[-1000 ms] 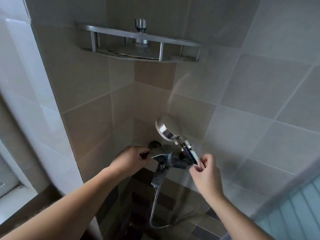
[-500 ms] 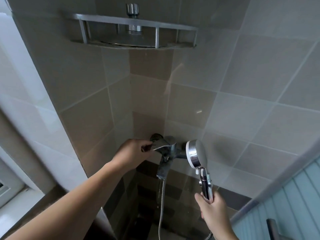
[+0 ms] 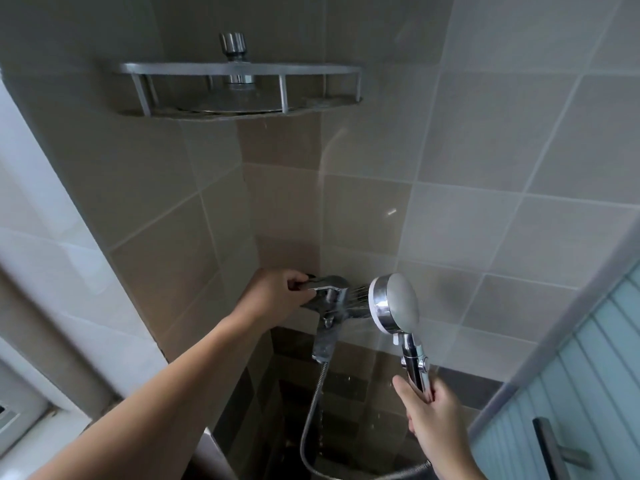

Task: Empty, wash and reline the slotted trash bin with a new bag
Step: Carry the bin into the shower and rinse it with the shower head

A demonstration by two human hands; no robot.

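I stand in a tiled shower corner. My left hand (image 3: 277, 294) grips the chrome lever of the wall mixer tap (image 3: 327, 299). My right hand (image 3: 431, 415) holds the handle of the hand shower (image 3: 396, 301), whose round head faces left toward the tap. Fine jets of water spray from the head onto the tap and the wall. A metal hose (image 3: 311, 410) loops down from the tap to the handle. The trash bin is not in view.
A chrome corner shelf (image 3: 239, 90) hangs high on the wall, with a fixed shower head (image 3: 232, 46) behind it. A glass shower screen (image 3: 588, 393) stands at the right, a white window frame (image 3: 31, 393) at the left. Dark tiles line the lower corner.
My right hand took the hand shower off its holder on the tap and lowered it to the right. Water now sprays from the head. My left hand stays on the lever.
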